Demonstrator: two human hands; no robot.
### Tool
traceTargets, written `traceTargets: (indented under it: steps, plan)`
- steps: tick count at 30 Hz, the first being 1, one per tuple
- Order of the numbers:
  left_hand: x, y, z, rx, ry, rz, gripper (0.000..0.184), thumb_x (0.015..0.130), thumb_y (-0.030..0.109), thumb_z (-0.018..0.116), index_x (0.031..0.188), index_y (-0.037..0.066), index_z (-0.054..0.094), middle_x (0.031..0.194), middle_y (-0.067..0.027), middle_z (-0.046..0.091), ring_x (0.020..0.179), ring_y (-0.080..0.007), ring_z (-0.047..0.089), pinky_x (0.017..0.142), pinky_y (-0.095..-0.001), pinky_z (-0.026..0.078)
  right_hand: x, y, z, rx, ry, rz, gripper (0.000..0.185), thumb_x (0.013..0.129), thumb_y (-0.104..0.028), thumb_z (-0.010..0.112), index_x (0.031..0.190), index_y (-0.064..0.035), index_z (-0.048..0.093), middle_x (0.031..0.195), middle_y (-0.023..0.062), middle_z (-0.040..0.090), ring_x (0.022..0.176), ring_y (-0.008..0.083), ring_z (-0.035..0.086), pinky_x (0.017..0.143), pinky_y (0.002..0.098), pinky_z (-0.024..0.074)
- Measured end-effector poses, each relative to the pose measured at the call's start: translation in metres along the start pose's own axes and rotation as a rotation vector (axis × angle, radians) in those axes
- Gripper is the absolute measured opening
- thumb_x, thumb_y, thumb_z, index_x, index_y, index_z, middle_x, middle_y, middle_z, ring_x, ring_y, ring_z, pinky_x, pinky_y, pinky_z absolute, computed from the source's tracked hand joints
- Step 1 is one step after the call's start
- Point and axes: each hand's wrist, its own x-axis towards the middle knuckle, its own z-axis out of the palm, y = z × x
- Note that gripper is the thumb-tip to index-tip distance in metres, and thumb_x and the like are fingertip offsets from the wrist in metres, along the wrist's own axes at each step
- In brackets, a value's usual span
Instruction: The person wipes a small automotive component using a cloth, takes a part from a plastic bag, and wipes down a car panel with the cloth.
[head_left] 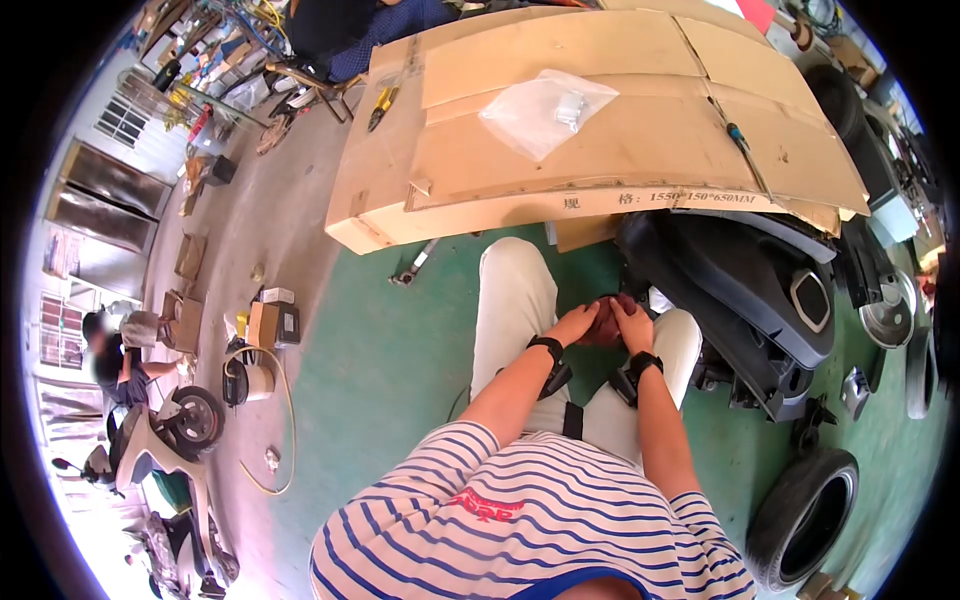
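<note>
One dark reddish-brown item [604, 332] is pinched by closed fingers [588, 313] of left hand [572, 326] and right hand [633, 328].

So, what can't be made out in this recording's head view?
All in the head view:
Reddish-brown thing: small, partly covered by left hand and right hand; identity unclear.
Each hand's grip: fingers too small.
Item in plastic bag: blurred behind film.
Person beyond cardboard: cut off by top edge.
</note>
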Motion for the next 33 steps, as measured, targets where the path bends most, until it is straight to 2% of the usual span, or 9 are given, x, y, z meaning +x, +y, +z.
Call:
traceTargets:
  steps: [5, 8, 10, 11, 16, 18, 22, 31, 33]
  plan:
    - [-0.017, 0.027, -0.012, -0.031, -0.133, -0.072, 0.052, 0.089, 0.052, 0.04, 0.105, 0.004, 0.054, 0.079, -0.0094, 0.061, 0.062, -0.0178, 0.061, 0.048, -0.0241, 0.046, -0.006, -0.006, -0.003, 0.124, -0.129, -0.026, 0.06, 0.076, -0.055, 0.058, 0.099, -0.0001, 0.062, 0.09, 0.0203, 0.064, 0.091, 0.0308, 0.061, 0.08, 0.0356, 0.0452]
    - [-0.019, 0.031, -0.016, -0.013, -0.134, 0.015, 0.044, 0.089, 0.045, 0.046, 0.102, 0.004, 0.056, 0.08, -0.0069, 0.061, 0.063, -0.014, 0.06, 0.049, -0.0232, 0.046, -0.003, -0.001, -0.003, 0.25, -0.177, 0.01, 0.056, 0.077, -0.052, 0.058, 0.096, 0.0008, 0.063, 0.076, 0.0142, 0.064, 0.075, 0.0219, 0.063, 0.066, 0.0307, 0.0475]
    - [-0.022, 0.029, -0.015, -0.069, -0.152, 0.035, 0.04, 0.089, 0.041, 0.048, 0.101, 0.004, 0.057, 0.083, -0.0058, 0.061, 0.065, -0.0124, 0.059, 0.05, -0.0228, 0.046, -0.007, -0.008, -0.015, 0.558, -0.414, 0.099, 0.047, 0.078, -0.048, 0.059, 0.088, -0.0031, 0.064, 0.066, 0.0042, 0.06, 0.057, 0.0124, 0.057, 0.049, 0.0245, 0.0417]
    - [-0.02, 0.028, -0.014, -0.19, -0.192, 0.073, 0.038, 0.089, 0.038, 0.05, 0.103, 0.003, 0.056, 0.086, -0.0054, 0.061, 0.068, -0.0122, 0.059, 0.053, -0.0226, 0.047, -0.004, -0.003, -0.01, 0.731, -0.445, 0.171, 0.037, 0.079, -0.041, 0.061, 0.097, -0.0086, 0.063, 0.069, 0.0, 0.057, 0.062, 0.0091, 0.055, 0.053, 0.0185, 0.0391]
    - [-0.045, 0.06, -0.015, -0.514, -0.335, 0.151, 0.044, 0.087, 0.039, 0.056, 0.113, 0.004, 0.051, 0.103, -0.0068, 0.059, 0.093, -0.015, 0.058, 0.078, -0.0285, 0.049, -0.001, -0.001, -0.008, 1.282, -0.696, 0.27, 0.039, 0.083, -0.04, 0.058, 0.112, -0.0139, 0.051, 0.105, 0.0014, 0.057, 0.096, 0.0133, 0.055, 0.078, 0.0281, 0.0452]
    - [-0.052, 0.068, -0.015, -0.572, -0.32, 0.166, 0.041, 0.086, 0.035, 0.058, 0.111, 0.004, 0.052, 0.104, -0.0071, 0.058, 0.095, -0.0158, 0.057, 0.077, -0.0286, 0.049, -0.003, -0.004, -0.012, 1.282, -0.737, 0.359, 0.042, 0.084, -0.041, 0.057, 0.115, -0.0131, 0.05, 0.11, 0.0027, 0.055, 0.099, 0.014, 0.054, 0.083, 0.0288, 0.0438]
    - [-0.031, 0.048, -0.017, -0.569, -0.272, 0.232, 0.036, 0.085, 0.029, 0.059, 0.111, 0.005, 0.05, 0.107, -0.0067, 0.057, 0.095, -0.0157, 0.056, 0.078, -0.0293, 0.048, -0.008, -0.009, -0.006, 1.134, -0.522, 0.171, 0.047, 0.085, -0.037, 0.058, 0.122, -0.0099, 0.045, 0.111, 0.0037, 0.055, 0.102, 0.0149, 0.053, 0.088, 0.0277, 0.0419]
    - [0.007, 0.011, -0.012, -0.351, -0.208, 0.248, 0.042, 0.082, 0.009, 0.057, 0.121, 0.008, 0.044, 0.113, -0.0067, 0.052, 0.105, -0.0191, 0.05, 0.08, -0.0307, 0.046, 0.008, 0.019, 0.013, 0.83, -0.343, -0.083, 0.045, 0.075, -0.011, 0.066, 0.117, -0.0038, 0.049, 0.107, 0.007, 0.057, 0.1, 0.0169, 0.053, 0.088, 0.0279, 0.04]
    - [0.006, 0.01, -0.011, -0.293, -0.202, 0.298, 0.043, 0.081, 0.006, 0.056, 0.122, 0.008, 0.044, 0.114, -0.0074, 0.052, 0.107, -0.0201, 0.049, 0.08, -0.0312, 0.046, 0.004, 0.013, 0.006, 0.754, -0.317, -0.097, 0.047, 0.073, -0.005, 0.06, 0.118, -0.0047, 0.047, 0.109, 0.0066, 0.056, 0.102, 0.0176, 0.052, 0.09, 0.0279, 0.039]
